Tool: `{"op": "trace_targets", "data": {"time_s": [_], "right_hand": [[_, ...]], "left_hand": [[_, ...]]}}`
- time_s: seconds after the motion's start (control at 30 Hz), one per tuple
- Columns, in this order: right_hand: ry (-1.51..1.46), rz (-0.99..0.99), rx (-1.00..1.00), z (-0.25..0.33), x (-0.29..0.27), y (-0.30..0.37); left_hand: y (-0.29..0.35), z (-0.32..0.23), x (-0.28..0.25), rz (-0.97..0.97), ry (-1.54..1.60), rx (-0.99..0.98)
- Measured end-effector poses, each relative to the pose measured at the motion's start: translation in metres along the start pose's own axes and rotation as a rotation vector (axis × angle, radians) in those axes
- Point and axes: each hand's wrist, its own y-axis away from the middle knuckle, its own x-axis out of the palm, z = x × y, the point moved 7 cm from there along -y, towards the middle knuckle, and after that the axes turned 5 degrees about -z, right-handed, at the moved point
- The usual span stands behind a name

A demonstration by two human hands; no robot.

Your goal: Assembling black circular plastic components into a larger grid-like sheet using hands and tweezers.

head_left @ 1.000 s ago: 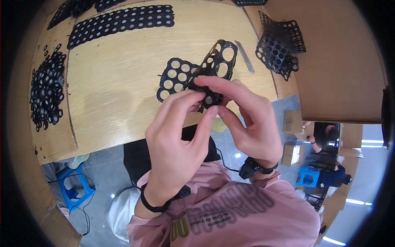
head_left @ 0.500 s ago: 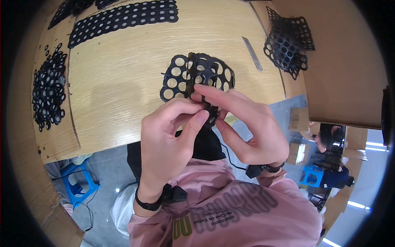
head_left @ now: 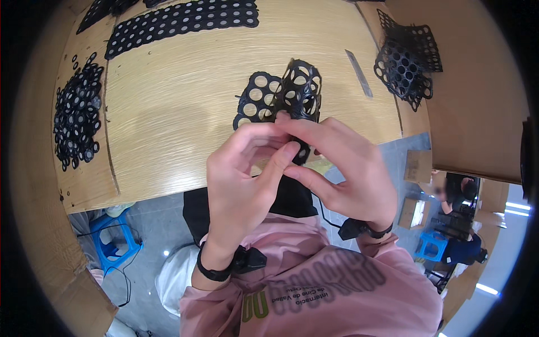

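Observation:
Both hands meet over the table's near edge at a black flexible sheet full of round holes point(head_left: 259, 96). Its right part is folded up into a curl, and a narrow end hangs down between my hands. My left hand point(head_left: 241, 174) pinches the near edge of the sheet with thumb and forefinger. From the other side, my right hand point(head_left: 353, 174) grips the same edge, its forefinger laid across the sheet and its thumb tip close to the left thumb. The exact spot under the fingertips is hidden.
Loose black rings point(head_left: 78, 115) lie heaped at the left. A flat perforated black sheet point(head_left: 182, 23) with discs in its holes lies at the back. Holed scraps point(head_left: 407, 64) pile up at the right, near a metal strip point(head_left: 359, 73). Cardboard walls point(head_left: 466, 84) flank the table.
The sheet's right part has curled up higher and narrower. My right thumb has moved in toward the left thumb. The whole view has shifted slightly.

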Motion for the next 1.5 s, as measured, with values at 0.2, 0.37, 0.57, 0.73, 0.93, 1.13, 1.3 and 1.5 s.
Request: {"op": "trace_targets", "data": {"time_s": [0.2, 0.37, 0.57, 0.73, 0.93, 1.13, 1.3, 1.5], "right_hand": [[0.165, -0.003, -0.044, 0.002, 0.005, 0.007], [0.345, 0.004, 0.003, 0.006, 0.015, 0.015], [0.503, 0.129, 0.078, 0.010, 0.025, 0.025], [0.360, -0.026, 0.160, 0.005, 0.007, 0.030], [-0.083, -0.151, 0.582, -0.054, -0.004, 0.033], [-0.552, -0.084, 0.623, -0.071, 0.016, 0.034], [-0.280, 0.028, 0.511, -0.070, 0.010, 0.028], [-0.443, 0.041, 0.466, -0.069, 0.011, 0.028]], "left_hand": [[0.000, -0.005, 0.002, -0.110, -0.319, 0.232], [0.001, -0.014, 0.015, -0.168, -0.623, 0.517], [-0.006, -0.010, 0.020, -0.152, -0.683, 0.632], [-0.011, -0.003, 0.014, -0.181, -0.671, 0.509], [-0.005, -0.010, 0.014, -0.137, -0.436, 0.412], [-0.004, 0.007, 0.008, -0.072, -0.223, 0.253], [-0.007, 0.019, 0.008, 0.066, -0.162, 0.043], [-0.008, 0.021, 0.011, 0.104, 0.042, 0.000]]}}
